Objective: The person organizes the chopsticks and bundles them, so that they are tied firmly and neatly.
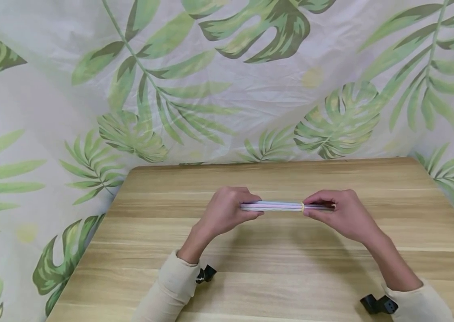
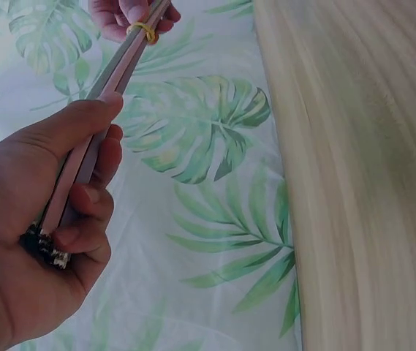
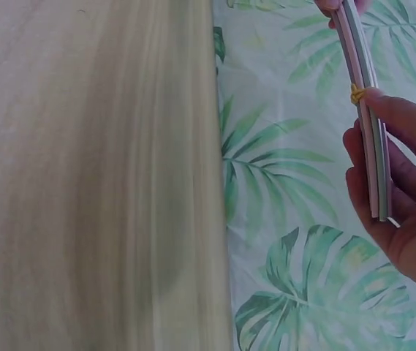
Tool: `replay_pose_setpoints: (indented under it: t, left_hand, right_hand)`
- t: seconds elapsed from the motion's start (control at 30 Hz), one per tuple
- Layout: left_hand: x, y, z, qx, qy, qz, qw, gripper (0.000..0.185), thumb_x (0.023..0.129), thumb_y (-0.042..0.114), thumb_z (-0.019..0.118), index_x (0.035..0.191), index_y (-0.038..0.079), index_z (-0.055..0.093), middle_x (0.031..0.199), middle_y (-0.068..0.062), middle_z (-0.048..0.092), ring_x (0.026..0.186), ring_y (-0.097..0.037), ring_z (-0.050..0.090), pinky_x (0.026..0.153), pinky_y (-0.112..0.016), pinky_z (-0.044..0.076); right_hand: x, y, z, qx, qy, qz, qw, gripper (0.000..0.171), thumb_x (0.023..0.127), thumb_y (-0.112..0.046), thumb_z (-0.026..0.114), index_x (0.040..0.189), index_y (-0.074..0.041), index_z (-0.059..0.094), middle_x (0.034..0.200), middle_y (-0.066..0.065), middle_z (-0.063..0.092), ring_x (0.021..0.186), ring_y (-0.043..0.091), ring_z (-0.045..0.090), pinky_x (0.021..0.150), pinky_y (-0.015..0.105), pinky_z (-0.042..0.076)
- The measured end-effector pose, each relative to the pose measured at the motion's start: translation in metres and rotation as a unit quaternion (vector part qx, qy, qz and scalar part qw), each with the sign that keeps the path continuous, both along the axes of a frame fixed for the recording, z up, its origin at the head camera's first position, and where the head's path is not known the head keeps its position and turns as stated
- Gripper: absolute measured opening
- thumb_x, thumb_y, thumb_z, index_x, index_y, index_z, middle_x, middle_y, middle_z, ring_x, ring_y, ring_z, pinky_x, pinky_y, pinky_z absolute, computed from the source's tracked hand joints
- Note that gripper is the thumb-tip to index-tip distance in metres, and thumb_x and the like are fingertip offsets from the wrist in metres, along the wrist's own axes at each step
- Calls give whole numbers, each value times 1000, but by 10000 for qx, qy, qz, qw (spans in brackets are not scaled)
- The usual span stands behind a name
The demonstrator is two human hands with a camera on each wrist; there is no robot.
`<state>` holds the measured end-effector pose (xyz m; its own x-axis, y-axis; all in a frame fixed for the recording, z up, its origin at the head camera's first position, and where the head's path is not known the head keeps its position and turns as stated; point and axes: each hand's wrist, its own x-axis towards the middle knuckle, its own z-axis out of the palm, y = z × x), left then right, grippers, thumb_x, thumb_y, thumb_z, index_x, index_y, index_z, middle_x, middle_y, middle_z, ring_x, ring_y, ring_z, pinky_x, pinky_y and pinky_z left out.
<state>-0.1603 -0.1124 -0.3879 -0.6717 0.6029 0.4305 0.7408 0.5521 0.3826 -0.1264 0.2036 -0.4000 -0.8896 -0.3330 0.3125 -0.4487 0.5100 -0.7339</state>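
Observation:
A bundle of slim pastel sticks (image 1: pixel 277 206), in pink, grey-green and white, is held level above the table between both hands. A yellow rubber band (image 1: pixel 302 207) wraps it nearer its right end. My left hand (image 1: pixel 227 210) grips the left end with thumb and curled fingers. In the left wrist view, dark and whitish tips (image 2: pixel 45 247) show by the palm. My right hand (image 1: pixel 349 214) pinches the other part, its thumb tip right at the band (image 3: pixel 357 93) in the right wrist view. There the stick ends (image 3: pixel 379 215) point toward the palm.
The wood-grain table (image 1: pixel 275 268) spreads beneath both hands. A leaf-patterned cloth (image 1: pixel 251 107) hangs behind it and at the sides. Small black devices sit at the left cuff (image 1: pixel 206 273) and the right cuff (image 1: pixel 379 305).

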Motion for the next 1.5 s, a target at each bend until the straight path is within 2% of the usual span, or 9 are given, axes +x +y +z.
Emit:
replay_pose_setpoints:
  t: [0.1, 0.23, 0.43, 0.63, 1.0, 1.17, 1.27, 1.37, 1.5]
  left_hand:
    - [1, 4, -3, 30, 77, 1, 10000, 9, 86, 20, 92, 89, 22, 83, 74, 10, 71, 63, 1, 53, 59, -15, 41]
    - [2, 10, -4, -58, 98, -96, 9999, 9, 86, 22, 92, 91, 20, 84, 77, 10, 74, 63, 1, 53, 59, -14, 40]
    - [3, 11, -3, 48, 76, 56, 9999, 10, 85, 22, 93, 92, 20, 86, 78, 10, 75, 62, 1, 54, 59, -13, 41]
    - [2, 9, -1, 192, 142, 140, 9996, 11, 85, 22, 93, 91, 19, 86, 79, 8, 77, 62, 0, 57, 59, -14, 41]
    - [5, 15, -7, 533, -158, 223, 9982, 12, 84, 18, 93, 93, 14, 86, 82, 3, 80, 64, -1, 62, 61, -14, 48]
    - [7, 18, -9, 518, -132, 327, 9980, 13, 83, 19, 95, 92, 14, 87, 80, 3, 79, 63, -2, 63, 61, -14, 47]
    - [8, 20, -9, 460, -102, 246, 9986, 12, 83, 20, 94, 90, 15, 86, 79, 4, 79, 62, -1, 62, 59, -13, 45]
    - [9, 22, -9, 366, -114, 157, 9991, 12, 84, 21, 94, 90, 15, 86, 79, 4, 79, 62, 0, 62, 58, -12, 44]
    - [9, 23, -9, 307, -167, 197, 9992, 14, 84, 23, 94, 93, 14, 87, 80, 4, 80, 63, -2, 64, 58, -12, 44]
  right_hand:
    - [0, -5, -4, -98, 277, 269, 9992, 16, 89, -10, 87, 104, -18, 85, 96, -2, 83, 82, 2, 75, 70, 21, 61]
    - [-2, -13, -7, -208, 207, 553, 9980, 16, 90, -11, 87, 104, -18, 86, 94, -4, 83, 78, 2, 74, 67, 22, 61]
    - [-3, -14, -3, -14, 182, 305, 9994, 23, 88, -16, 90, 110, -18, 85, 98, -2, 83, 78, 2, 74, 67, 24, 61]
    - [-2, -4, 2, 83, 575, 74, 9983, 26, 85, -12, 92, 109, -18, 84, 101, -2, 83, 84, 2, 74, 70, 20, 60]
    - [-1, -6, -3, 140, 1023, -85, 9946, 25, 83, -5, 92, 105, -16, 85, 97, 1, 84, 80, 0, 72, 65, 17, 54]
    - [1, -12, -3, 152, 1150, 1, 9933, 28, 81, -3, 92, 107, -12, 86, 97, 5, 84, 79, 4, 77, 62, 16, 54]
    - [1, -17, -4, 189, 1100, 156, 9936, 26, 83, -6, 91, 108, -11, 86, 98, 5, 84, 80, 4, 78, 65, 16, 57]
    - [0, -22, -4, 263, 828, 313, 9957, 23, 87, -12, 89, 110, -12, 86, 100, 4, 84, 78, 2, 75, 66, 19, 59]
    - [0, -19, 0, 423, 615, 231, 9969, 29, 88, -18, 90, 116, -14, 84, 104, 3, 84, 83, 6, 76, 69, 25, 60]
